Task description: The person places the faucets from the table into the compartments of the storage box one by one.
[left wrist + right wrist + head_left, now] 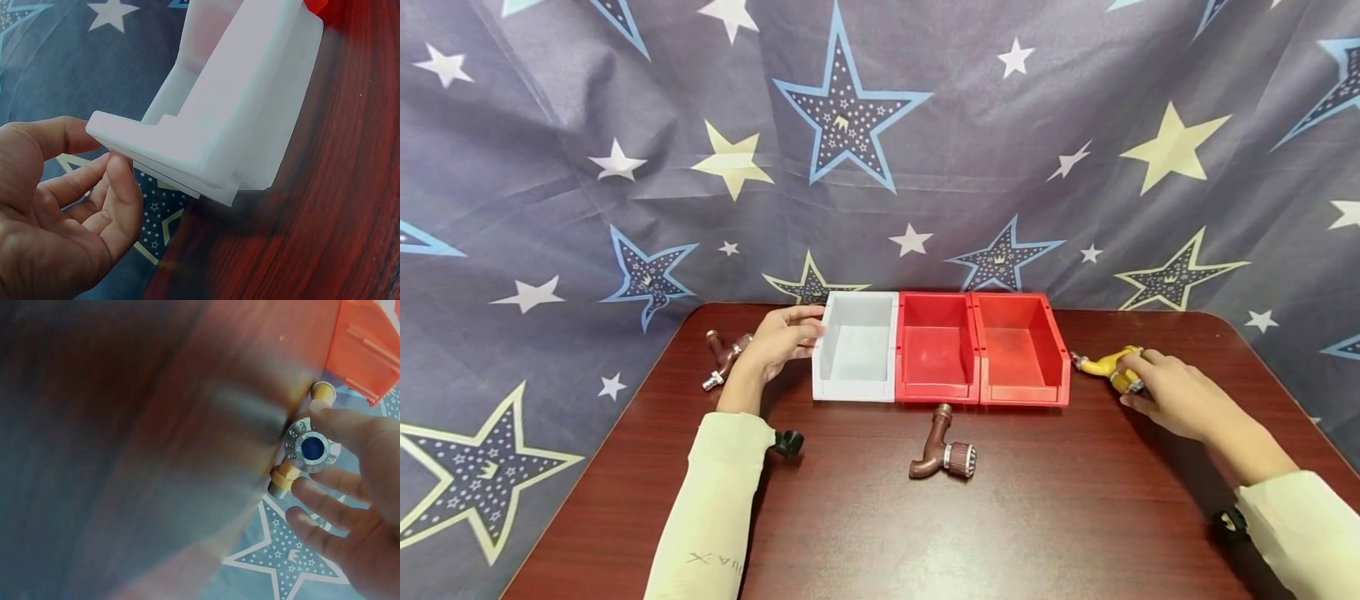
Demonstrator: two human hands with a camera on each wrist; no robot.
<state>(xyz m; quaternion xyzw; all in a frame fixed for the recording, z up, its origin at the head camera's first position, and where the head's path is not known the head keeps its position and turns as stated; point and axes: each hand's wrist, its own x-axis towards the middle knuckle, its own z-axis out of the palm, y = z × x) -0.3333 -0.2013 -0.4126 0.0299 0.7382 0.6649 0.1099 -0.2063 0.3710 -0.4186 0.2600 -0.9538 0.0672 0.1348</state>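
Note:
The white bin stands leftmost of three joined bins. My left hand is at its left side, a fingertip touching the rim, the other fingers loosely bent below, as the left wrist view shows. Toward the right edge of the table lies a yellow tap with a ridged metal-faced knob. My right hand holds it at the knob, thumb on one side and fingers on the other. Two brown taps lie on the table: one before the bins, another behind my left wrist.
A red bin and an orange-red bin stand right of the white one. All sit on a dark red-brown wooden table. A grey star-patterned cloth hangs behind the table's back edge.

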